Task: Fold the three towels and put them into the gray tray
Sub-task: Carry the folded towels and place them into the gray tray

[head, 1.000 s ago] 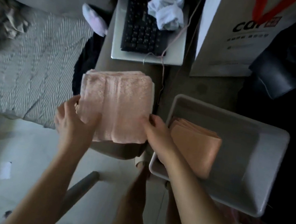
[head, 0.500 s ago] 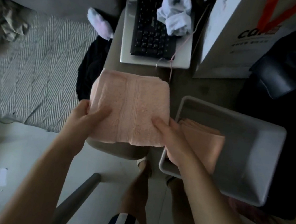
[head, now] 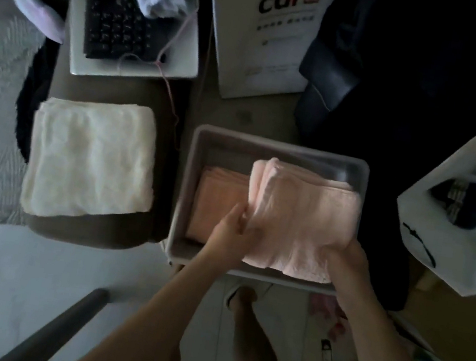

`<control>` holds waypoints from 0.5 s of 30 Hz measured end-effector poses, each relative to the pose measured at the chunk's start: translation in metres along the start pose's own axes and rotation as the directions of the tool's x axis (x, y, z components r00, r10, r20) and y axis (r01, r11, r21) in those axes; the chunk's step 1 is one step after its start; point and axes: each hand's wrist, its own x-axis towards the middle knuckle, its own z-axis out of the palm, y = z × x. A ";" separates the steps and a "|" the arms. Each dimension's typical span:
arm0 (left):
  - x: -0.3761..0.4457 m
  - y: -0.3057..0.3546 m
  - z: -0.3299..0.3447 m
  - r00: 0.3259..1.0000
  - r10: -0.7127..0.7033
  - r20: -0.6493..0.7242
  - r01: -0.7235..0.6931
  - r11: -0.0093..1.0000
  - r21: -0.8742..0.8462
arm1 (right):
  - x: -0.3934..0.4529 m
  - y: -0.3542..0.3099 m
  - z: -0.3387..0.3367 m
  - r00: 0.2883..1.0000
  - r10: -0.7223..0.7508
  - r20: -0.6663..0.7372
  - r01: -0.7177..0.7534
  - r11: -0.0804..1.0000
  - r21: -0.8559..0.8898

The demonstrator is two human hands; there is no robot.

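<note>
- Gray rectangular plastic tray [head: 278, 147]: stands on the table at centre-right, its long side running left to right, its near rim at the table edge
- Folded peach cloth towel [head: 219, 196]: lies flat in the left part of the tray, partly covered
- Folded pale-pink terry towel [head: 302, 217]: held over the right part of the tray, overlapping the peach towel; its near hem hangs at the tray's near rim, and whether it rests on the tray floor cannot be told
- Left hand [head: 230, 235]: fingers curled on the pink towel's left near corner, pinching it
- Right hand [head: 347, 258]: grips the right near corner, fingers tucked under the cloth
- Folded cream-white terry towel [head: 91, 158]: lies flat on the table, well left of the tray, untouched; it lies left of both grips, so the left hand is nearer
- Judgement: two towels are at the tray; the cream one remains, and needs a rightward carry
</note>
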 end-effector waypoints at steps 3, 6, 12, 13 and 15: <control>0.034 -0.020 0.047 0.994 -0.039 0.098 0.037 0.999 0.025 | 0.033 0.010 -0.009 0.995 -0.105 -0.002 0.104 0.990 -0.097; 0.052 -0.042 0.072 0.983 -0.071 0.171 0.059 0.996 0.074 | 0.041 0.021 0.008 0.900 -0.435 -0.037 0.405 0.863 -0.303; 0.057 -0.050 0.084 0.991 -0.051 0.120 0.006 0.938 0.347 | 0.015 0.049 0.041 0.779 -0.623 0.068 0.560 0.643 -0.522; 0.059 -0.051 0.081 0.989 -0.050 0.138 -0.004 0.930 0.366 | 0.017 0.049 0.047 0.748 -0.651 0.134 0.625 0.621 -0.472; 0.063 -0.053 0.071 0.981 -0.068 0.184 0.000 0.939 0.345 | 0.027 0.049 0.061 0.746 -0.601 0.287 0.665 0.655 -0.358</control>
